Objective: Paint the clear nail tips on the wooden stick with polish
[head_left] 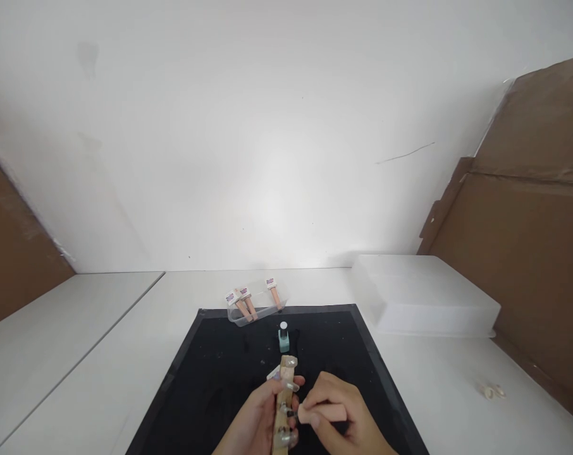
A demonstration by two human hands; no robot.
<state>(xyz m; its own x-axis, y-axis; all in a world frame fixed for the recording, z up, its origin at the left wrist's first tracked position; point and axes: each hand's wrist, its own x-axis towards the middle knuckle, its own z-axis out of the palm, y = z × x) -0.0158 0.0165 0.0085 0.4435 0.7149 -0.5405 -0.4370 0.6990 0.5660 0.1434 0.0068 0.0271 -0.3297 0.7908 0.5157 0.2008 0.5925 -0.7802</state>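
Note:
My left hand (255, 414) is closed around a narrow wooden strip (281, 424) that stands lengthwise in front of me. Several shiny, greyish false nails (286, 438) are fixed along it. Pinched in my right hand (346, 411) is a nail polish brush (331, 413) with a thick peach handle. Its dark tip points left, at a nail midway along the strip; whether it touches is too small to tell. Just behind the strip, partly covered, lies a small white-labelled item (274, 374). A teal nail polish bottle (283, 340) with a black and white cap stands beyond.
A black mat (220, 366) lies under my hands. At its far edge a clear tray (241, 321) holds 3 peach-handled, white-labelled pieces (246, 304). An upturned translucent white box (429, 297) sits at right, with small pale rings (491, 390) nearer. Cardboard panels (528, 253) border the sides.

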